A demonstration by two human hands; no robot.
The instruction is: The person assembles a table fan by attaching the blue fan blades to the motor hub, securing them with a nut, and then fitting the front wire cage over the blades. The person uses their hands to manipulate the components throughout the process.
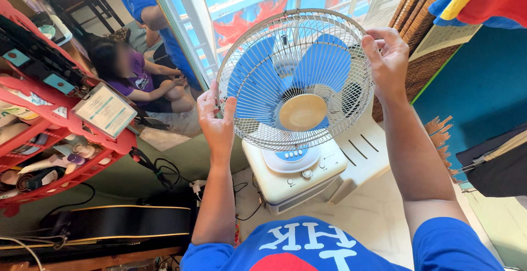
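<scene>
A table fan (296, 79) with blue blades, a white wire guard and a cream centre cap stands tilted up on its white square base (296, 177). My left hand (216, 120) grips the guard's left rim, thumb and fingers pinching the wire. My right hand (387, 57) holds the upper right rim, fingers curled over the edge. Both arms reach up from my blue shirt at the bottom of the view.
A red plastic rack (60, 133) full of small items stands at left. A black guitar case (121, 221) and cables (164, 172) lie on the floor. A white plastic chair (362, 155) sits behind the fan. Two people (137, 73) are near the window at back left.
</scene>
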